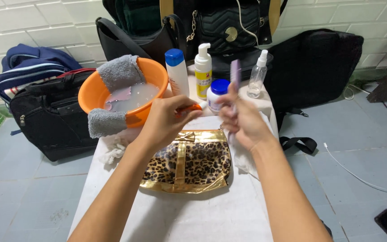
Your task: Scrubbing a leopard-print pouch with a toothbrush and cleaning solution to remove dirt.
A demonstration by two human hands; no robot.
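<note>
White-clothed desk [189,215] carries a leopard-print gold-trimmed pouch [187,162]; above it, left hand [166,121] fingers pinch an orange tool [189,109], right hand [243,122] grips a purple comb [235,74].

Leopard-print pouch [189,162] with gold trim under the hands; orange basin [96,92] and grey towel [118,71] beyond the left hand [166,120].

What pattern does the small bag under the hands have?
Leopard print with gold trim and a gold bow, on the small bag; head view.
</note>
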